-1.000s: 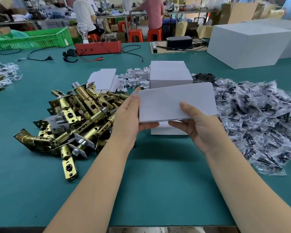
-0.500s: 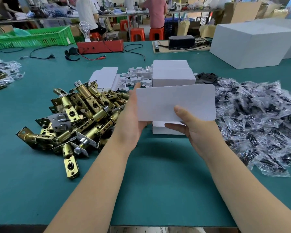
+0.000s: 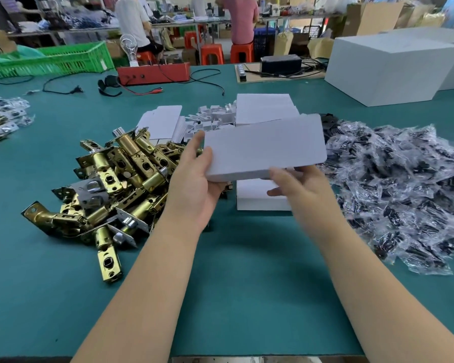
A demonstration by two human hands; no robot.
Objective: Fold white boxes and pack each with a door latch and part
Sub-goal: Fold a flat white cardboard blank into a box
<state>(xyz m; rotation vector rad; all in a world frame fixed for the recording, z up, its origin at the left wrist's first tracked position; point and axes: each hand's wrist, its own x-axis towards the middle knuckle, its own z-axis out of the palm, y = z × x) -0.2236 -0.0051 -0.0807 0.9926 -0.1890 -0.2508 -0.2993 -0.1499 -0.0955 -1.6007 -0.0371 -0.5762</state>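
Left hand (image 3: 194, 179): grips left end of flat white cardboard box blank (image 3: 265, 148).
Right hand (image 3: 302, 189): pinches blank's lower edge.
Position: held above teal bench (image 3: 233, 284).

Both hands hold a flat white box (image 3: 265, 148) above the desk (image 3: 233, 297): left hand (image 3: 194, 184) at its nine o'clock end, right hand (image 3: 302, 189) at its six o'clock edge. Latches (image 3: 116, 187) lie at nine o'clock, bagged parts (image 3: 404, 189) at three o'clock.

The flat box (image 3: 265, 148) has tipped, its 3 o'clock end raised, and the right hand (image 3: 302, 189) has slid under its lower edge, thumb on top.
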